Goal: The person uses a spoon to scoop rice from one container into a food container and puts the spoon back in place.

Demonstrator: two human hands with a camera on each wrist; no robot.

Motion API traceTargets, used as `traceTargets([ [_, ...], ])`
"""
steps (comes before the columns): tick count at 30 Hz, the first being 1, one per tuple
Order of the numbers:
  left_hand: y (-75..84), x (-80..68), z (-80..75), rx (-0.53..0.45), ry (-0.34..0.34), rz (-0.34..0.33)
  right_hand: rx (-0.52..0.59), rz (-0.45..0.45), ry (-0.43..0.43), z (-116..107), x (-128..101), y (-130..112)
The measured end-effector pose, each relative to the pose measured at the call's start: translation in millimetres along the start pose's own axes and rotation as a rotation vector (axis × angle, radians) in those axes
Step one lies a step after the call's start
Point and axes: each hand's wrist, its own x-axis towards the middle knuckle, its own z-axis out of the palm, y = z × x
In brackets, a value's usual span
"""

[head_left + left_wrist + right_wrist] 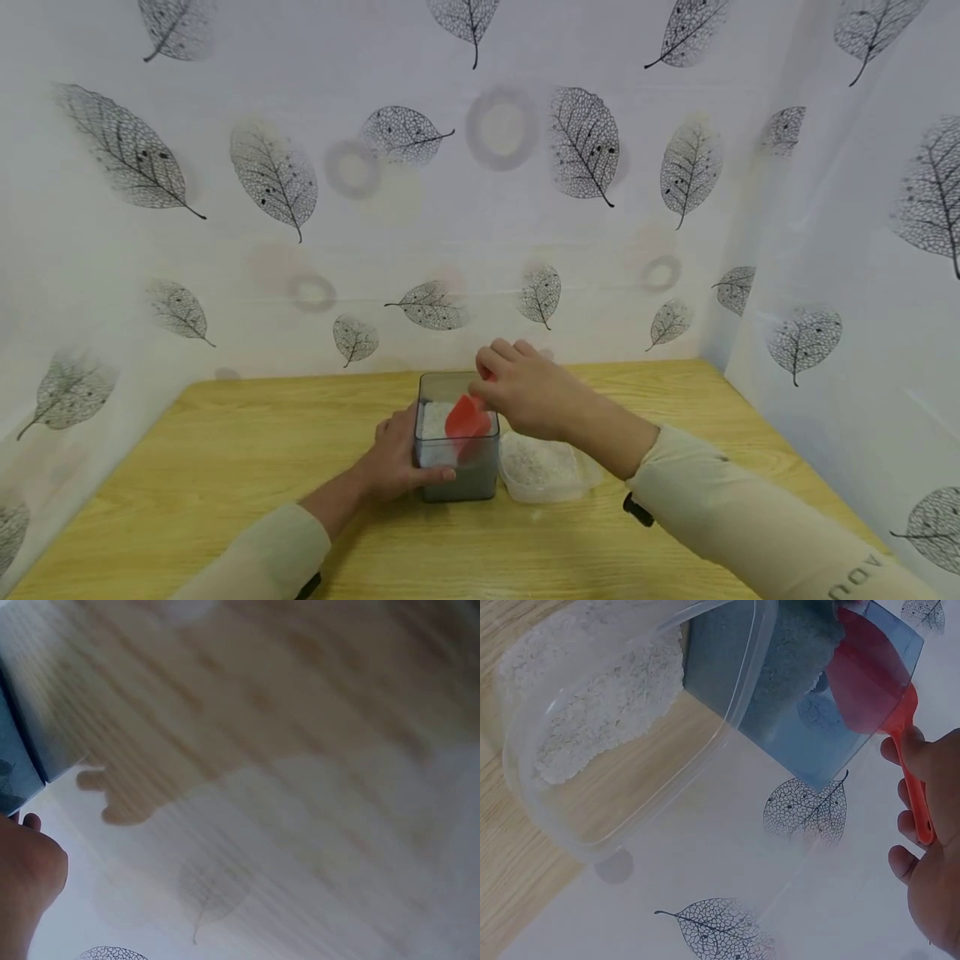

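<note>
Two hands: we see one left hand [393, 462] and one right hand [525, 387], both in pale long sleeves, over one wooden desk [225, 467].
Left hand: we find it against the left wall of the square container [457, 475], thumb curled along the front face, the fingers wrapped round the near left corner, gripping it.
Right hand: we see its fingers closed on the handle of the red scoop [468, 417], pinching it from above; the right wrist view shows the thin handle running between thumb and fingers [911, 825].
Scoops: one, red plastic, its bowl tilted down inside the open top of the square container, just above the white grains.
Containers: we count two. One is square, tall and smoky-clear, standing upright near the middle of the desk. The other is a low clear tub [543, 471], rounded at the corners, touching or just beside the square one on its right.
White grains: we see them in both containers, a layer in the square one and a shallow heap in the low tub [600, 705].
Left wrist view: blurred; we make out only wood grain, a corner of the square container and part of the hand.
Backdrop: one white sheet printed with grey leaves [285, 179] stands behind and on both sides of the desk.
</note>
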Motion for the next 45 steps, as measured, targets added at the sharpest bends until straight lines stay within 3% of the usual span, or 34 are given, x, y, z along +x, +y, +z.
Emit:
traceTargets([
  [5, 2.0, -2.4, -1.2, -0.005, 0.005, -0.002, 0.026, 0.028, -0.027, 6, 4, -10],
  [9, 3.1, -3.3, -2.4, -0.002, 0.004, -0.007, 0.127, 0.097, -0.041, 15, 2, -19],
  [21, 3.0, -2.3, -2.9, 0.001, 0.008, 0.018, 0.359, 0.301, 0.065, 25, -5, -30],
  [29, 2.2, -1.7, -0.9, 0.009, 0.016, 0.015, 0.428, 0.431, 0.155, 33, -11, -37],
  [38, 3.0, -0.7, 1.3, 0.025, -0.010, -0.026, 0.461, 0.515, 0.214, 35, -17, -41],
  [45, 4.1, -2.9, -0.9, 0.013, 0.006, -0.013, 0.504, 0.578, 0.213, 37, -21, -43],
])
